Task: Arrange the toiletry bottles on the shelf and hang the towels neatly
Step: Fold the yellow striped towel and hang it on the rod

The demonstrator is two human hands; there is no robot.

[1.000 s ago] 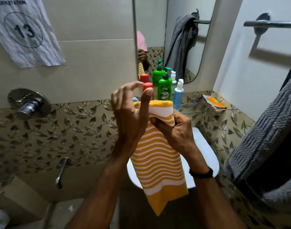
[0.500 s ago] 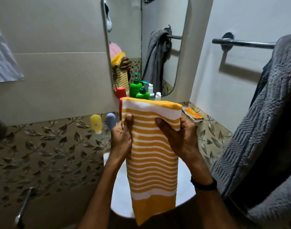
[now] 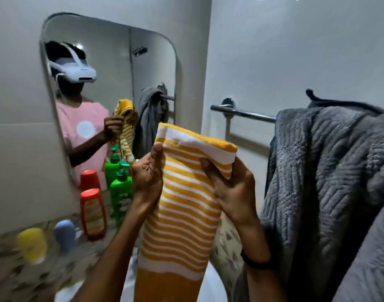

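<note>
— Bathroom wall, chrome rail (image 3: 243, 113): status?
— Grey towel (image 3: 328, 171) draped over it. Striped yellow towel (image 3: 186, 203) held beside that, long axis vertical, folded edge up. Left hand (image 3: 146, 177) and right hand (image 3: 232, 190) both pinch its upper part.

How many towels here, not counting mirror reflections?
2: striped towel gripped by left hand and right hand; grey towel draped on the bar at right. Others may be hidden.

A home bathroom is shown: a rounded mirror (image 3: 151, 68) is fixed to pale tiled walls (image 3: 295, 51), a grey towel (image 3: 328, 171) is draped over a chrome towel bar (image 3: 243, 113), and toiletry bottles (image 3: 93, 212) are lined up below the mirror.
</note>
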